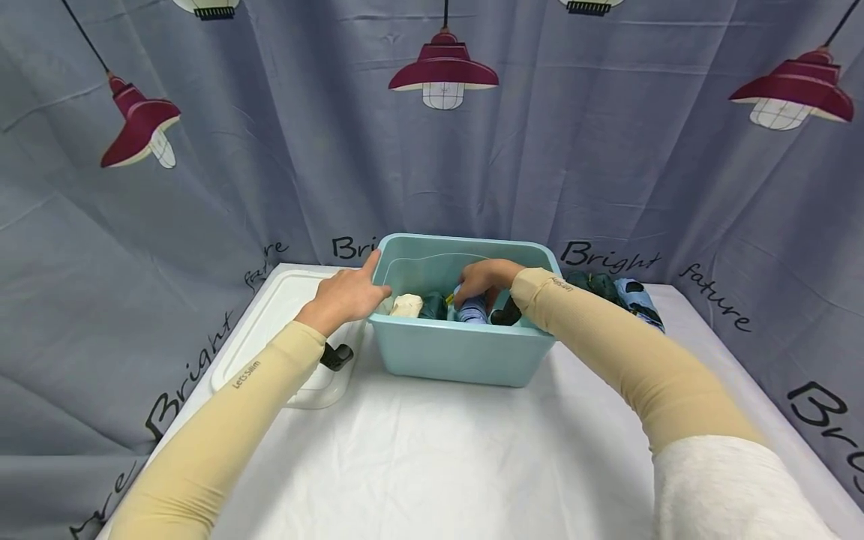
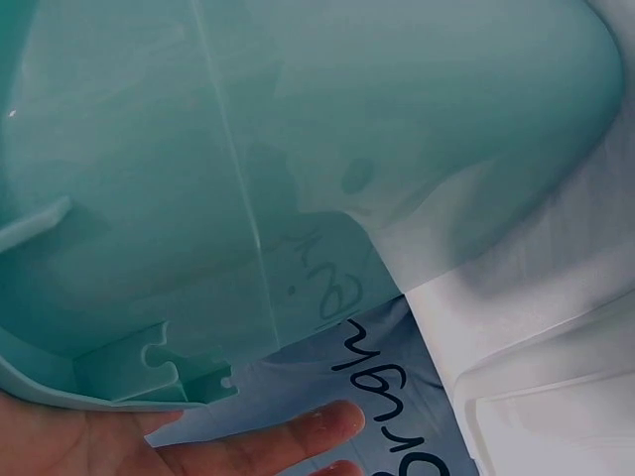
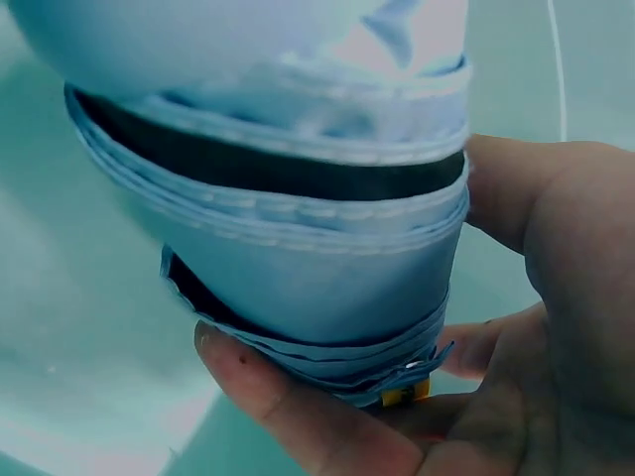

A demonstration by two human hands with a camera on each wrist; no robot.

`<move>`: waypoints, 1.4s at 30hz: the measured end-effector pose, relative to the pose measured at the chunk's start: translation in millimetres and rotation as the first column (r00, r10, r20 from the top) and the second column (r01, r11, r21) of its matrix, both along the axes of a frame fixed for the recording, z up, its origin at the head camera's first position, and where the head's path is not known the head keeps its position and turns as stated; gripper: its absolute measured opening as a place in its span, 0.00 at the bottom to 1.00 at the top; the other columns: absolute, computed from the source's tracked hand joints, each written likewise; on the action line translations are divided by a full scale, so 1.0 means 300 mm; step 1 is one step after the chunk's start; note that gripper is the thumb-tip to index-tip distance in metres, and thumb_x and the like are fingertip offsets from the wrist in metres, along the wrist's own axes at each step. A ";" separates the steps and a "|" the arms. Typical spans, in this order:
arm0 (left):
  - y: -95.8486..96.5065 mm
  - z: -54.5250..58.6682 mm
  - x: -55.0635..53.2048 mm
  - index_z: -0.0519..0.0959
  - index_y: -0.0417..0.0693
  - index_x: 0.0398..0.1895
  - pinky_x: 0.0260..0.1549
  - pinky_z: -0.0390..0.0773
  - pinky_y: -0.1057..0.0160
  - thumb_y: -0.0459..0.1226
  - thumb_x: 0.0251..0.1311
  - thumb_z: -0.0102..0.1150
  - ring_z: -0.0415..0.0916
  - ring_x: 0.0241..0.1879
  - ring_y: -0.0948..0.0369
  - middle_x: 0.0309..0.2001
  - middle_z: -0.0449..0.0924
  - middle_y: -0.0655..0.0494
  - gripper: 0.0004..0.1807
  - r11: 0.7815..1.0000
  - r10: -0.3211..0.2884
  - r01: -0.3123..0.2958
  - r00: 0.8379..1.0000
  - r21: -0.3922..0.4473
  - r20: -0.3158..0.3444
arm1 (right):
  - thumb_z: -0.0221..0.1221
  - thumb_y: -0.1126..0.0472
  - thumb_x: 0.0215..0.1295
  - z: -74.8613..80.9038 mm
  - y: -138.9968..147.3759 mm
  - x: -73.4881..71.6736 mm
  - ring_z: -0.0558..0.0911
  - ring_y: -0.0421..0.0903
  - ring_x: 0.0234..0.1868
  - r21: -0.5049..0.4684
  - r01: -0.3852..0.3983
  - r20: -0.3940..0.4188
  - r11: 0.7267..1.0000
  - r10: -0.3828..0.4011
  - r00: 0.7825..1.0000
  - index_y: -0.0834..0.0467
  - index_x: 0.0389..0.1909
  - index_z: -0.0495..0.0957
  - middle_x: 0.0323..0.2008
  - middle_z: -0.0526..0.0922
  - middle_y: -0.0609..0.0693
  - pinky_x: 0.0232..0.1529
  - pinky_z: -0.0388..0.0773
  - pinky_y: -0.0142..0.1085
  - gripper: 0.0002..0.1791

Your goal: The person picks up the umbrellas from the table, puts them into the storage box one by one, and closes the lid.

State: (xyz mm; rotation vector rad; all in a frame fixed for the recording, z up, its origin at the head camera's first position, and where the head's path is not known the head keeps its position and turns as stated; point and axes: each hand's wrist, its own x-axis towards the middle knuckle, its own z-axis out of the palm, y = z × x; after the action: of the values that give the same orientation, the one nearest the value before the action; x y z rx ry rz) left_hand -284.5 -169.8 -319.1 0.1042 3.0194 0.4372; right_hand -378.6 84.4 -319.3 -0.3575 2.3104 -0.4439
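A light teal plastic bin [image 1: 459, 352] stands upright on the white table. My left hand [image 1: 347, 296] is at its left rim, fingers straight, thumb reaching over the edge; the left wrist view shows the fingers [image 2: 288, 441] beside the rim's underside. Inside the bin, my right hand [image 1: 482, 281] grips a light-blue folded umbrella [image 3: 327, 268] with stitched layers, dark lining and a small yellow tag. Thumb and fingers curl round its lower end. To its left in the bin lie a cream bundle [image 1: 407, 305] and a dark green bundle [image 1: 433, 306]; a black item [image 1: 506, 313] lies to its right.
A white lid [image 1: 277, 315] lies flat left of the bin, with a black curved piece [image 1: 336, 356] on it. Right of the bin, partly behind my right arm, are a dark green bundle [image 1: 594, 285] and a blue-and-black patterned one [image 1: 637, 301]. A grey-blue curtain [image 1: 540, 172] surrounds the table.
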 end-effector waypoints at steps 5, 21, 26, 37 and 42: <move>0.004 0.009 -0.002 0.37 0.63 0.83 0.32 0.72 0.53 0.58 0.66 0.44 0.79 0.46 0.51 0.56 0.80 0.42 0.46 1.000 -0.004 0.004 1.000 0.002 -0.005 | 0.62 0.54 0.66 -0.019 -0.023 -0.015 0.83 0.50 0.43 0.046 -0.019 -0.010 0.999 0.020 1.000 0.64 0.62 0.71 0.53 0.76 0.60 0.42 0.85 0.40 0.28; -0.003 0.003 -0.001 0.36 0.64 0.83 0.43 0.74 0.46 0.58 0.67 0.43 0.77 0.57 0.46 0.66 0.74 0.41 0.46 1.000 0.012 -0.012 1.000 0.006 0.009 | 0.62 0.58 0.70 -0.042 -0.078 -0.040 0.79 0.54 0.61 0.004 0.023 0.128 1.000 -0.024 0.991 0.70 0.66 0.68 0.72 0.63 0.63 0.52 0.82 0.43 0.30; 0.002 0.005 0.001 0.37 0.63 0.83 0.45 0.74 0.45 0.58 0.67 0.44 0.76 0.59 0.46 0.66 0.74 0.41 0.46 1.000 0.006 -0.006 1.000 0.003 0.004 | 0.61 0.62 0.70 -0.044 -0.067 -0.047 0.71 0.54 0.70 -0.018 0.029 0.153 0.999 -0.026 0.988 0.69 0.64 0.73 0.79 0.50 0.62 0.59 0.78 0.46 0.24; 0.007 0.005 0.000 0.37 0.62 0.83 0.38 0.74 0.49 0.58 0.67 0.44 0.78 0.54 0.48 0.63 0.76 0.40 0.46 1.000 -0.001 0.001 1.000 -0.008 0.002 | 0.59 0.57 0.72 -0.033 -0.049 -0.035 0.72 0.43 0.48 -0.041 0.031 0.148 0.999 -0.025 0.989 0.58 0.36 0.71 0.47 0.68 0.49 0.62 0.75 0.43 0.10; 0.005 0.002 0.001 0.37 0.62 0.83 0.37 0.74 0.49 0.58 0.68 0.43 0.79 0.54 0.48 0.63 0.77 0.41 0.46 1.000 0.002 -0.002 1.000 -0.010 0.004 | 0.59 0.55 0.72 -0.020 -0.041 -0.034 0.74 0.50 0.59 -0.041 0.020 0.134 0.999 -0.014 0.991 0.62 0.54 0.71 0.62 0.70 0.58 0.63 0.74 0.47 0.19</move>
State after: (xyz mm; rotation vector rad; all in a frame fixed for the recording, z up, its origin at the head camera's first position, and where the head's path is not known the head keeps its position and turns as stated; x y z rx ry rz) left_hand -284.2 -168.3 -318.4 0.0991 3.0176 0.4225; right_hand -388.8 72.1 -325.4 -0.3185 2.1777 -0.5100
